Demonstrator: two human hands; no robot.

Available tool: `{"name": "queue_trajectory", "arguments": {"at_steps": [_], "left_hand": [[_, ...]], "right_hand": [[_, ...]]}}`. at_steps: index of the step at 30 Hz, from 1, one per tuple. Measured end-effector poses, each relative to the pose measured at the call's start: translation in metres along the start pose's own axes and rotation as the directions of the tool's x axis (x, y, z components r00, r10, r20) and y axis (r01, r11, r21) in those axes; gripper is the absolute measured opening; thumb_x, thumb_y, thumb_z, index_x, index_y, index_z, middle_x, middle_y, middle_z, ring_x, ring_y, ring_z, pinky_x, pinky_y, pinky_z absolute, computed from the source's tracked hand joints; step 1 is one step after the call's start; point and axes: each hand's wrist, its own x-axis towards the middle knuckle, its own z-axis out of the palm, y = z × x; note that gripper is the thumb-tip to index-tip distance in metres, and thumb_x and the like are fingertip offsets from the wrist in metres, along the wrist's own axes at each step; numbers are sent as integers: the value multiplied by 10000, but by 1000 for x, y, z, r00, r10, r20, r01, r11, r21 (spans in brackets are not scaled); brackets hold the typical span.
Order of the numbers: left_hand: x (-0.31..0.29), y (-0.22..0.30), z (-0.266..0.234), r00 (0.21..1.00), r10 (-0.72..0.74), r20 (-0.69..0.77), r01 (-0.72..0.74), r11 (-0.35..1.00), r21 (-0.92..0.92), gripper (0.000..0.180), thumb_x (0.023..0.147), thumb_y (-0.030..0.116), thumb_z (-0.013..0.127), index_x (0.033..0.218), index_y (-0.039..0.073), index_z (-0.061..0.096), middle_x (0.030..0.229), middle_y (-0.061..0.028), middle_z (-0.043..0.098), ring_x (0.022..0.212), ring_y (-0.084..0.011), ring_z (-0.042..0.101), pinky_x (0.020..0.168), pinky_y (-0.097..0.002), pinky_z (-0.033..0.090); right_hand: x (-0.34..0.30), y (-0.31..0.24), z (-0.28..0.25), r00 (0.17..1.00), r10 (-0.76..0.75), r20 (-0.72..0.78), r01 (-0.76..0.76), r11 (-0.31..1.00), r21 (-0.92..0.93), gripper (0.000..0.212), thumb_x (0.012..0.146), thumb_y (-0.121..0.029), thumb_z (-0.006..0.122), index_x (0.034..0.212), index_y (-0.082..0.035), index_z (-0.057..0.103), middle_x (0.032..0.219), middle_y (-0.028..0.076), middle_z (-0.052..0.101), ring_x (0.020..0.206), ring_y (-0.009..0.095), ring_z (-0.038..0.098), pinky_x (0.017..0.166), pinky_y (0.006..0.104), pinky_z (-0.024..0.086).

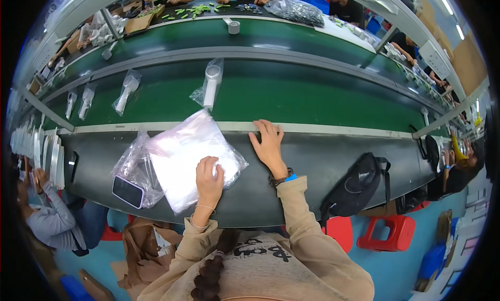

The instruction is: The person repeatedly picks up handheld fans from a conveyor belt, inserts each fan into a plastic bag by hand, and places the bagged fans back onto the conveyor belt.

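Observation:
My left hand rests on a stack of clear plastic bags on the dark workbench, its fingers bent and slightly apart on the glossy top sheet. Whether they pinch a sheet I cannot make out. My right hand lies open with fingers spread at the bench's far edge, touching the pale rail, with nothing in it. Beyond the stack, a white handheld shower head in a clear bag lies on the green conveyor belt. Crumpled clear plastic and a phone lie left of the stack.
More bagged shower heads lie on the belt's left. A black bag sits on the bench at right, with red stools below. People work on both sides and across the belt, near a large bag of parts.

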Motion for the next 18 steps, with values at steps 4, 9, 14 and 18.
{"name": "queue_trajectory", "arguments": {"at_steps": [4, 9, 14, 18], "left_hand": [[-2, -4, 0, 1000, 4, 10, -4, 1000, -23, 221, 824, 1, 617, 1045, 3, 606, 1059, -174, 590, 974, -356, 572, 851, -410, 466], [-2, -4, 0, 1000, 0, 3, 0, 1000, -26, 222, 821, 3, 619, 1042, 7, 605, 1055, -172, 592, 973, -354, 573, 850, -409, 465], [0, -3, 1, 1000, -1, 3, 2, 999, -40, 228, 815, 7, 623, 1043, 9, 605, 1048, -171, 594, 968, -353, 574, 848, -412, 465], [0, -2, 2, 1000, 1, -12, -1, 1000, -25, 205, 817, -7, 614, 1022, -10, 615, 1036, -174, 603, 968, -355, 594, 845, -399, 481]], "right_hand": [[0, -1, 3, 1000, -22, -6, 22, 1000, -19, 445, 898, -280, 651, 1290, -94, 551, 1306, 119, 555, 1250, 300, 494, 1122, 557, 216], [2, 0, 2, 999, -7, 34, 6, 1000, 7, 448, 904, -271, 645, 1299, -87, 540, 1305, 121, 557, 1249, 298, 500, 1123, 555, 216], [4, 0, 1, 1000, -16, 26, 16, 1000, 13, 438, 907, -262, 639, 1296, -87, 539, 1302, 121, 560, 1244, 299, 504, 1125, 549, 217], [2, 2, 2, 1000, -15, 27, 15, 1000, -2, 430, 908, -257, 636, 1290, -85, 539, 1295, 120, 563, 1237, 300, 509, 1126, 540, 222]]}}
